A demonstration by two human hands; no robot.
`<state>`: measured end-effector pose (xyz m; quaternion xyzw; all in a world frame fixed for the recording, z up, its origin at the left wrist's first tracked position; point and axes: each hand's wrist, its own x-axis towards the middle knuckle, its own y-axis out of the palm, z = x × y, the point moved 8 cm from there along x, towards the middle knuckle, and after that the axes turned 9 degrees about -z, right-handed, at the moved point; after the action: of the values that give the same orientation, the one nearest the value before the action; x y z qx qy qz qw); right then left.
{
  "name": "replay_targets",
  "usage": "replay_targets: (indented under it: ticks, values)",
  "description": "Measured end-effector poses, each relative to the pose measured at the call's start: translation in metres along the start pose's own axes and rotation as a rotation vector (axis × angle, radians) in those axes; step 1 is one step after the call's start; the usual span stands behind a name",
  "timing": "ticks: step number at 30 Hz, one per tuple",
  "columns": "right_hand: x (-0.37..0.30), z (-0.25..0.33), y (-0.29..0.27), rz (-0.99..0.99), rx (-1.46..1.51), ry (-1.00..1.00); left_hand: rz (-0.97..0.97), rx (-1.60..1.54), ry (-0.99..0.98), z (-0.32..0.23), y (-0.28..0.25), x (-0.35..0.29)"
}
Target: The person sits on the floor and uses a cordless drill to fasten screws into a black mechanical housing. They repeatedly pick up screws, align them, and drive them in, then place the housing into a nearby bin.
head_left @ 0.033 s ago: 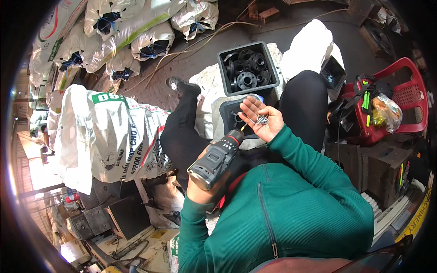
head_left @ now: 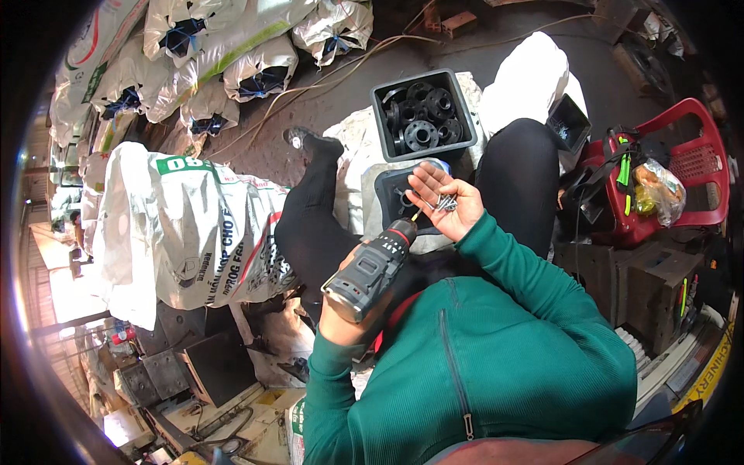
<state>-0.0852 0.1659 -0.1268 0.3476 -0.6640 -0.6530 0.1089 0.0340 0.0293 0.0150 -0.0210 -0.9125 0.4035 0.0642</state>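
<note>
- Below the grey crate of black flanges, a cordless drill is slanting, its long axis running from lower left to upper right, with the bit end nearer the crate and pointing toward the right hand
- Since the earlier frame, drill and hands are keeping almost the same places below the crate, the drill's rear shifting very slightly
- Left hand, farther from the crate, is wrapping the drill from beneath; it is mostly hidden, so I cannot tell how tightly
- Right hand, just below the crate, is lying palm up, fingers extended, loosely cradling small metal screws
</note>
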Motion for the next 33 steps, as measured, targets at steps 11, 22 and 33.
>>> replay_targets:
  ticks: [11, 22, 33]
  values:
    - [0.015, 0.005, -0.015, -0.051, -0.078, -0.050, -0.040, 0.106, 0.125, 0.019, 0.007, 0.011]
    - [0.018, -0.006, -0.039, -0.124, -0.683, 0.167, 0.062, -0.086, -0.095, 0.042, -0.008, 0.010]
    - [0.013, -0.029, -0.050, -0.164, -0.630, 0.445, -0.006, -0.062, -0.224, 0.060, -0.009, 0.011]
